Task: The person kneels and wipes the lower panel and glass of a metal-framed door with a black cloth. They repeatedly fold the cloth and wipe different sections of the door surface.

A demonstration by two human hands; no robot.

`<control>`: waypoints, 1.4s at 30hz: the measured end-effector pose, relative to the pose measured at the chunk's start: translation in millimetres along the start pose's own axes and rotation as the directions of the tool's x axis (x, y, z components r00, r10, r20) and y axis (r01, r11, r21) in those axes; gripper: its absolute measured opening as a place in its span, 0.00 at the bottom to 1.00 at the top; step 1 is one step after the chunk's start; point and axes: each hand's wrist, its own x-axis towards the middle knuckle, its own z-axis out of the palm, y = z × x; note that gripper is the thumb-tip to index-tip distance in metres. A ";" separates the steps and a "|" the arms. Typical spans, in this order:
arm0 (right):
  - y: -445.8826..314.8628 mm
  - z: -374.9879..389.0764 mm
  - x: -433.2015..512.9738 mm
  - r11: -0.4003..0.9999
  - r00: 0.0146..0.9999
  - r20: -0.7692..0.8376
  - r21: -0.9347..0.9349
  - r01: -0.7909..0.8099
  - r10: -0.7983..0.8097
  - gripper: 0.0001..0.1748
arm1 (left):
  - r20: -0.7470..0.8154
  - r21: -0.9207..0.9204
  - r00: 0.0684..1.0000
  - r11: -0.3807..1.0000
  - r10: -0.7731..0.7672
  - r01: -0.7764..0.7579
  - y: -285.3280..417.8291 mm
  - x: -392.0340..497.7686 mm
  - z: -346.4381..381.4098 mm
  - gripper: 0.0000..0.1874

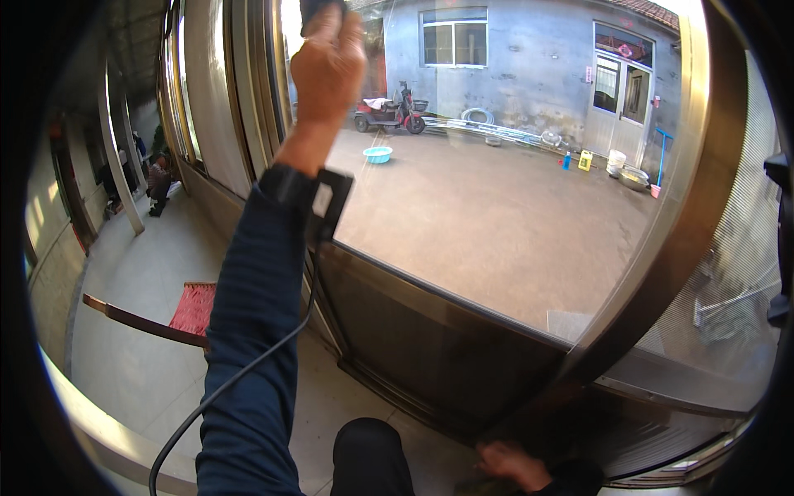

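Note:
My left hand (329, 80) is raised at the top of the view, its fingers closed around a dark object (319, 13) against or close to the glass pane (484, 229) of a metal-framed door. What the dark object is cannot be told. A black band with a dark device (332, 201) sits at my left wrist, and a black cable (248, 367) runs down from it along the dark blue sleeve. My right hand (512, 465) is low at the bottom right, blurred, near the door's dark lower panel (434, 341); its fingers are unclear.
A wooden-framed piece with red woven material (193, 310) stands left of my arm. A person crouches (159, 183) farther along the corridor. The brown metal door frame (695, 248) curves down at right. Beyond the glass are a red three-wheeled scooter (394, 111) and a light blue basin (378, 155).

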 end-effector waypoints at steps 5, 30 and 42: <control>-12.0 -19.8 7.3 0.992 0.990 0.088 0.053 -0.111 0.106 0.29 | -0.055 -0.383 0.920 0.842 0.388 -0.379 115.6 -72.3 -34.5 0.29; -40.3 -29.5 3.3 0.999 0.999 -0.006 0.002 -0.047 0.047 0.27 | 0.032 -0.122 0.952 0.946 0.305 -0.299 24.7 -105.4 -31.4 0.37; 0.4 21.9 8.5 0.997 0.998 0.003 -0.040 0.066 -0.066 0.34 | 0.199 -0.241 0.932 0.937 0.301 -0.252 21.8 -176.3 -63.9 0.39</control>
